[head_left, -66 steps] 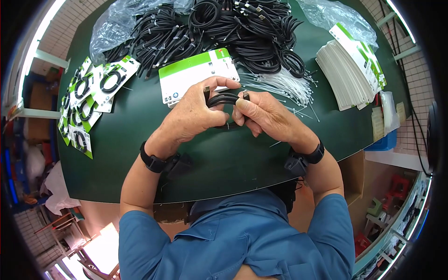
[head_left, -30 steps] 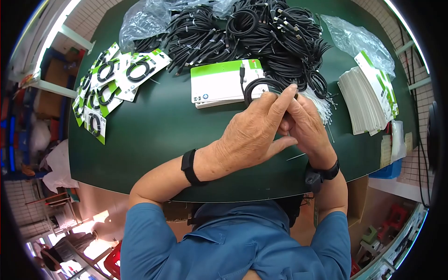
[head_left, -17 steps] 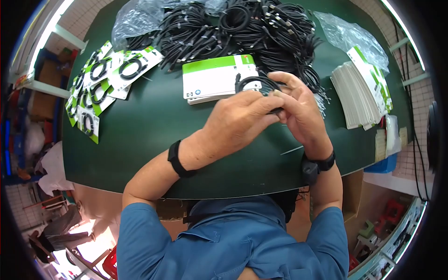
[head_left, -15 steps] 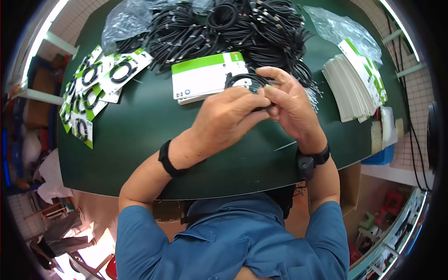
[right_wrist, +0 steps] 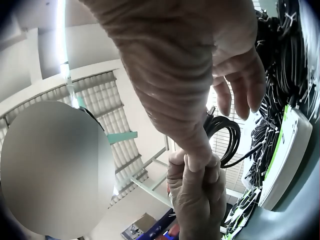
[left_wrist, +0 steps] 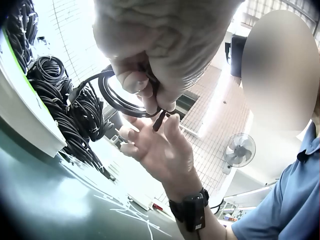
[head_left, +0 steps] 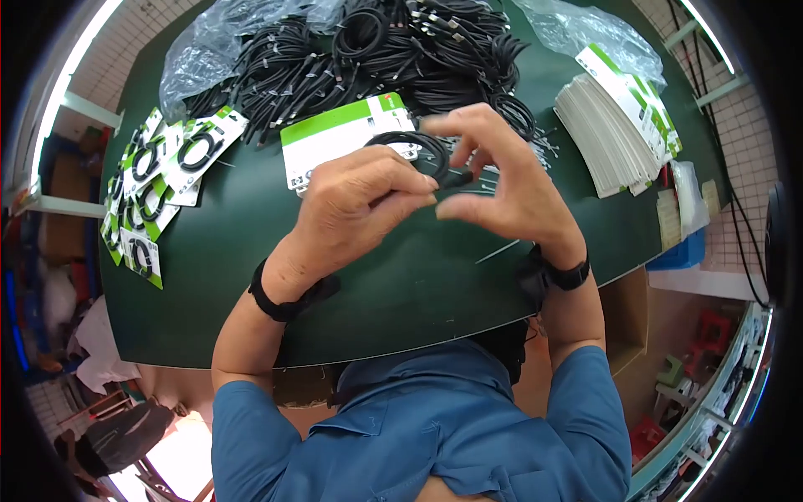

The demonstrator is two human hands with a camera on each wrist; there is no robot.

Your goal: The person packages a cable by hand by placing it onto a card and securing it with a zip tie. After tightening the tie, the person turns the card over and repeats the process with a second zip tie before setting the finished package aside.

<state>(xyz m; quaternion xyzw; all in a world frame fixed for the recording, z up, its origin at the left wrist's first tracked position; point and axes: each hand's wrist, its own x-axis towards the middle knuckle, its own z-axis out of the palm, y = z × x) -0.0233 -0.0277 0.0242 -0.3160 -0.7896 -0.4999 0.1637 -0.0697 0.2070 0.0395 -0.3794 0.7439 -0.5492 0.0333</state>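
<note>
My left hand pinches a small coil of black cable between thumb and fingers, above the green table. The loops stick out past the fingertips. One dark plug end points toward my right hand, whose thumb and fingers are spread apart around that end. In the left wrist view, the plug hangs just below the left fingertips, in front of the right palm. The right wrist view has the coil beyond the left hand. Behind the coil lies a stack of green-and-white cards, partly covered by the left hand.
A large pile of black cables fills the back, between clear plastic bags. Carded cables lie at left. White cable ties lie behind the right hand, one tie nearer. More cards stand at right.
Both hands worked together at the coil earlier, fingertips meeting. The right hand has since come away from the left fingertips and spread its fingers, while the left keeps its pinch on the cable.
</note>
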